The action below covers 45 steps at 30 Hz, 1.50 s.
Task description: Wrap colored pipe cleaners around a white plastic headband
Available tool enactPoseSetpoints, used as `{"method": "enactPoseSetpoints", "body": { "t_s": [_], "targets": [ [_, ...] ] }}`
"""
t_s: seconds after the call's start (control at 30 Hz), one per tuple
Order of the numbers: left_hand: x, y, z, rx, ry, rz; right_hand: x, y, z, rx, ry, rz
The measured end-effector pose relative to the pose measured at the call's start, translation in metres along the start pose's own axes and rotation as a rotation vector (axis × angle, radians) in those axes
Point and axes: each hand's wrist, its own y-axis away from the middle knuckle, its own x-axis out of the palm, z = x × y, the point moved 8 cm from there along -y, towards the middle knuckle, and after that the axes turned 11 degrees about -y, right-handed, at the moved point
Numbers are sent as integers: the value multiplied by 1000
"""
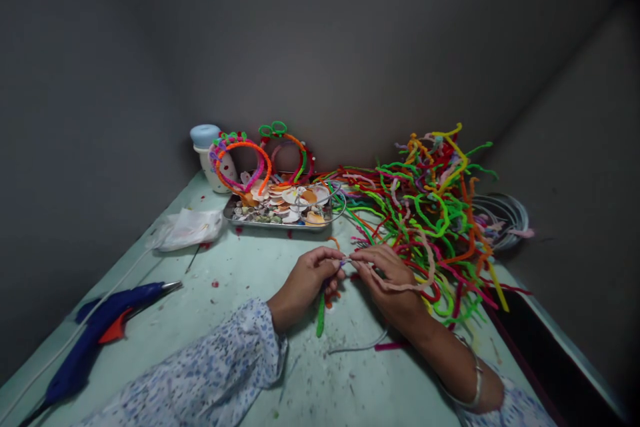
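Observation:
Over the table's middle, my left hand [305, 280] and my right hand [395, 287] meet at the fingertips, both closed in a pinch. A pale pink pipe cleaner [400, 287] runs from my right fingers back over that hand and curls up beside it. Between the fingertips shows a thin pale end, with a bit of purple at my left thumb; the rest is hidden by the fingers. Below my left fingers hangs a green pipe cleaner [321, 317], with orange pieces [329, 299] close by. A grey pipe cleaner [355, 349] and a crimson one [390, 347] lie under my right forearm.
A metal tray [280, 225] of shells stands behind my hands, with pipe-cleaner headbands [245, 145] and a bottle [206, 137]. To the right is a tangled pipe-cleaner heap [435, 213] and coiled wire [520, 220]. A blue glue gun [95, 340] and plastic packet [193, 228] lie left.

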Motion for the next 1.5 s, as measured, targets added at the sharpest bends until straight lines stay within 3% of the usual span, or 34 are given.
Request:
{"method": "enactPoseSetpoints", "body": {
  "t_s": [0.33, 0.87, 1.5],
  "targets": [
    [0, 3, -8, 68, -138, -58, -1, 0, 9, -91, 56, -24],
    [-1, 3, -8, 93, -204, -79, 1, 2, 9, -90, 46, 8],
    [-1, 1, 4, 75, -264, -70, 8, 3, 10, -124, 16, 43]
  ]
}}
